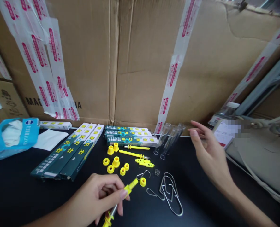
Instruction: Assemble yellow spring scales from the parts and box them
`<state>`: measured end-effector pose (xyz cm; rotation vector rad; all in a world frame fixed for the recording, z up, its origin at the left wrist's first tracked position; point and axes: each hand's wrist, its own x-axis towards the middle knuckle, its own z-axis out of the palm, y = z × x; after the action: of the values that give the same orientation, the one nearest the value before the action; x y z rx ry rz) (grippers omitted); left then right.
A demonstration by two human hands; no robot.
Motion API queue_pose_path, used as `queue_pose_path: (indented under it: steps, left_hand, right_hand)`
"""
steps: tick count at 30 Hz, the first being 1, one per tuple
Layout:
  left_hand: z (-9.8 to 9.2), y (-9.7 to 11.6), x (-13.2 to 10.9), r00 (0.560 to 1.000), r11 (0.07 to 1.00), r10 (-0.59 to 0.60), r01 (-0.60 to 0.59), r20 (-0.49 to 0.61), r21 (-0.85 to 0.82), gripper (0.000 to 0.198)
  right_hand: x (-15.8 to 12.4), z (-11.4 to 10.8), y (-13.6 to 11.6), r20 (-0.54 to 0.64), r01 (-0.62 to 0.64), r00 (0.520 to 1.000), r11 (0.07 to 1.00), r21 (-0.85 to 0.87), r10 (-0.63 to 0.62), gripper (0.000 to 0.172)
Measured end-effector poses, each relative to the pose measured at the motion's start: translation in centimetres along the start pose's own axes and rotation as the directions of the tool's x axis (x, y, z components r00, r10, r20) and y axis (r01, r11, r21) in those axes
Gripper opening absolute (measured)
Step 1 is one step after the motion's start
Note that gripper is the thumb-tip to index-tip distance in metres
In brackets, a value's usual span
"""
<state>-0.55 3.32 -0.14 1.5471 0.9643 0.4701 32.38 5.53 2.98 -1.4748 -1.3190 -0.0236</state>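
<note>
My left hand [106,192] is closed around a yellow spring-scale rod [131,186] with a metal section, tilted up to the right. Just past its ribbed tip sit a small yellow ring [142,182] and a bent wire hook [146,172]. My right hand [211,149] is raised at the right, fingers apart and holding nothing, near the clear plastic tubes [173,140]. In the middle lie several yellow caps and rings [116,162], two yellow rods [133,154], flat yellow plates [144,162] and small springs [157,172]. Large wire hooks [176,200] lie to their right.
Green and white boxes [71,154] lie at the left, with more boxes [130,139] at the back. A blue tissue pack [31,134] is at far left. A large cardboard carton [140,63] walls the black table's back. A beige bag [260,157] stands at right.
</note>
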Motion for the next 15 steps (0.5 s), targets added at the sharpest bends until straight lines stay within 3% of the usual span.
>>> queue_pose_path:
  steps: [6, 10, 13, 15]
  left_hand:
    - [-0.2, 0.0, 0.1, 1.000, 1.000, -0.013, 0.013, 0.022, 0.003, 0.041]
    - [-0.2, 0.1, -0.1, 1.000, 1.000, -0.017, 0.016, 0.027, 0.007, 0.041]
    - [-0.1, 0.3, -0.2, 1.000, 1.000, -0.019, 0.019, 0.024, 0.015, 0.040]
    - [-0.1, 0.4, -0.2, 1.000, 1.000, -0.016, 0.016, 0.020, 0.017, 0.039]
  right_hand:
    - [0.9, 0.3, 3.4, 0.336, -0.150, 0.930, 0.988, -0.029, 0.151, 0.063]
    - [0.7, 0.4, 2.8, 0.502, -0.123, 0.858, 0.992, -0.007, 0.109, 0.041]
    - [0.6, 0.4, 2.7, 0.471, -0.064, 0.881, 0.997, 0.045, 0.035, 0.034]
    - [0.7, 0.3, 3.0, 0.306, -0.003, 0.952, 0.997, 0.077, -0.021, 0.035]
